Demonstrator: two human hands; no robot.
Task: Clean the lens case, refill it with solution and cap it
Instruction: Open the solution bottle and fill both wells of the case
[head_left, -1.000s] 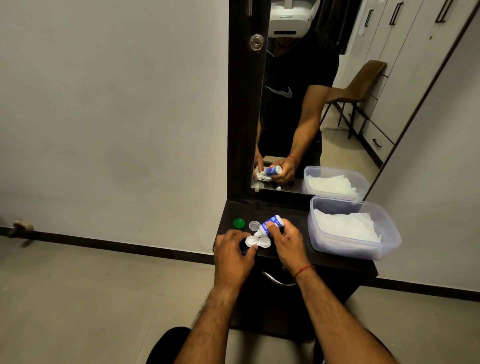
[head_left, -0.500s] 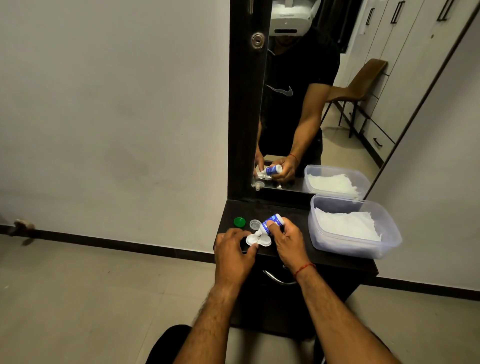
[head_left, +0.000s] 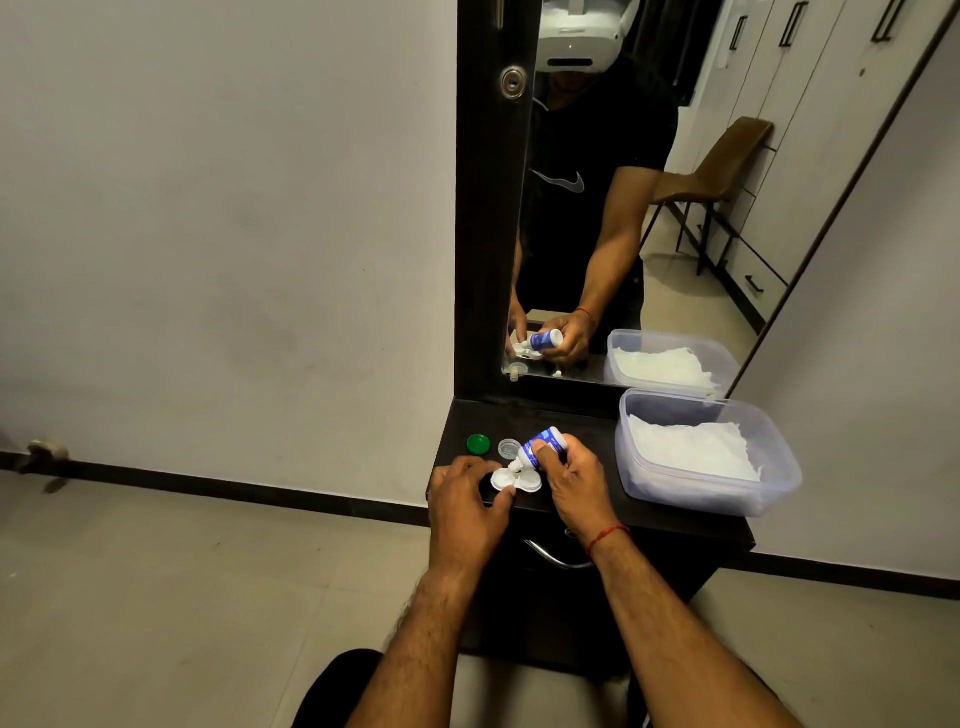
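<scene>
A white two-well lens case (head_left: 519, 480) lies open on the dark dresser top (head_left: 587, 421). My right hand (head_left: 574, 483) grips a small blue-and-white solution bottle (head_left: 540, 448), tilted with its nozzle down over the case's left well. My left hand (head_left: 467, 501) holds the case's left edge with curled fingertips. Behind the case lie a green cap (head_left: 478, 444) and a clear cap (head_left: 509, 448), both loose on the top.
A clear plastic tub (head_left: 779, 478) holding white tissue stands on the right of the dresser. A tall mirror (head_left: 623, 208) rises behind and reflects my hands. A drawer handle (head_left: 550, 557) sits below the front edge. Tiled floor lies to the left.
The bottle and both hands stay almost where they were over the case. Only a slight shift of the view is visible.
</scene>
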